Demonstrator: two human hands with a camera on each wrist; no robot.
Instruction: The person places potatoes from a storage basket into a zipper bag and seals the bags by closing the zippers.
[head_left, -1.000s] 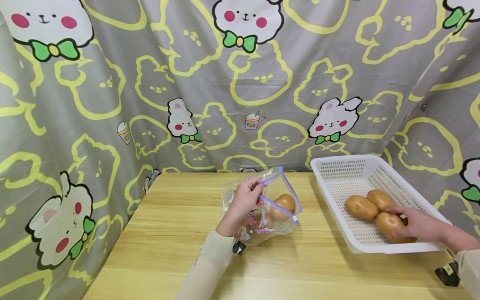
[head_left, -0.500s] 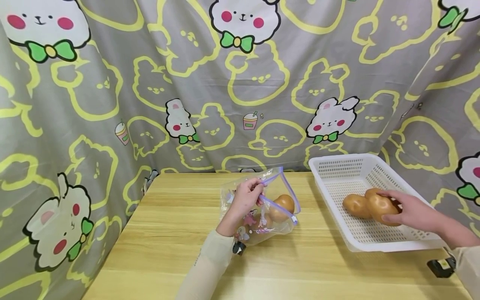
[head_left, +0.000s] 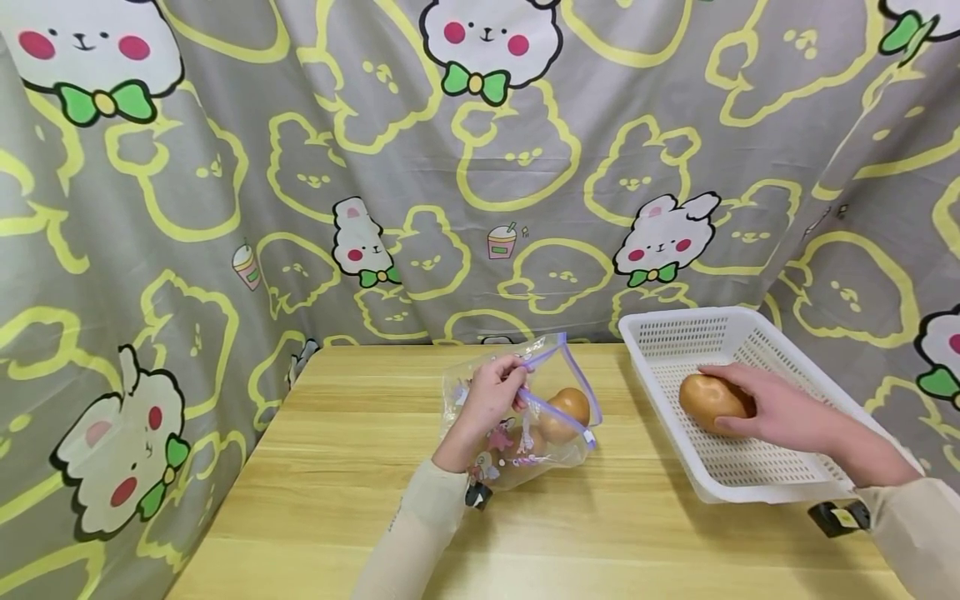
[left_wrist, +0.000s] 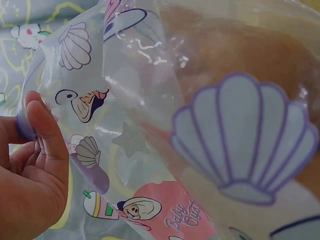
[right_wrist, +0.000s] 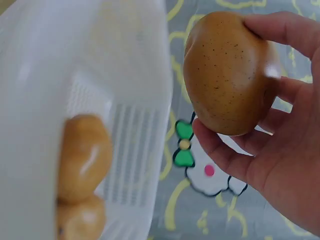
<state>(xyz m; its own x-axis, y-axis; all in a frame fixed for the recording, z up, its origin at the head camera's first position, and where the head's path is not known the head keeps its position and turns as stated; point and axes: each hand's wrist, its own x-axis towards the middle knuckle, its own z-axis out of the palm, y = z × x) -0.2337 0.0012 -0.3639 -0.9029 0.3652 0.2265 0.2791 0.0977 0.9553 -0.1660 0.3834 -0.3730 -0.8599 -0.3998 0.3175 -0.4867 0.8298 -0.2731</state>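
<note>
So the potato (head_left: pixel 712 404) is in the right hand (head_left: pixel 787 412), seen over the basket (head_left: pixel 787 495) from the head view. Thumb on one side, fingers curled round the other. In the right wrist view it's well apart from two more spuds (right_wrist: pixel 86 156) lying in there. That skin looks smooth and shiny, so imo more finger wrap round the fat middle beats a fingertip hold, and I'd lift it high enough that it doesn't clip the rim.

Left hand (head_left: pixel 495 387) is pinching the edge of the bag (head_left: pixel 529 432) between thumb and fingers. Good spot: the mouth gapes toward the basket side. I'd hold just the one lip, because squeezing both together would probably close it up, and a bit of upward tension should help since the film looks floppy. At least one spud (head_left: pixel 567 406) is already inside.

Writing: the bag has a pink patch (left_wrist: pixel 165 205) that says "Baby" plus a second word starting with B, maybe, but it's too wrinkled to swear to. Rest is shells and a starfish, no brand I can find. The black gadget (head_left: pixel 838 518) by the right wrist has a yellow label, way too small to read.

Behind the table (head_left: pixel 315 467), the curtain (head_left: pixel 420 175) is all cartoon bunnies and drink cups.
</note>
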